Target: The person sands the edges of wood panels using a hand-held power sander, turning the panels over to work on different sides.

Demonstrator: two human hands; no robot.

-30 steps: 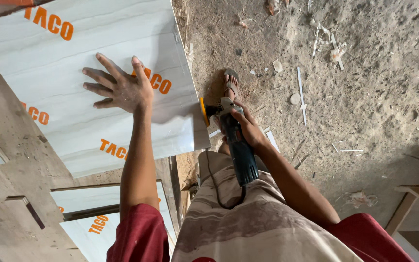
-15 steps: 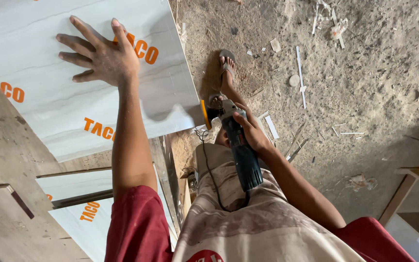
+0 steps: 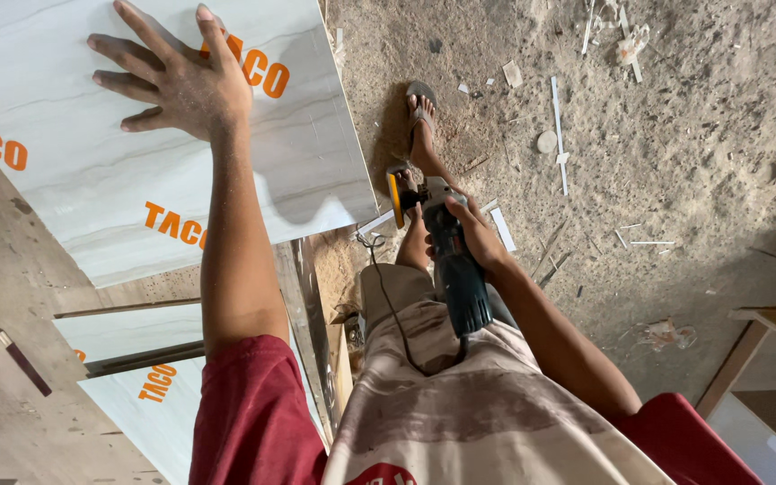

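— Where is the grinder against the sheet?

— The right hand [image 3: 476, 235] grips the dark blue angle grinder [image 3: 446, 260], its long body pointing away from the person, the disc end just beside the near right corner of the big pale sheet [image 3: 136, 171]. So the sheet lies to the left of the tool.

— And the other hand?

— The left hand [image 3: 177, 81] lies flat on the sheet, fingers spread, holding nothing, far from that corner. The right hand is the nearer one.

— How many sheets?

— I count three pale sheets on the wooden bench [image 3: 11, 359]: the big one and two lower ones [image 3: 136, 395]. One grinder, one foot in a sandal [image 3: 420, 112] on the dusty floor [image 3: 675, 162].
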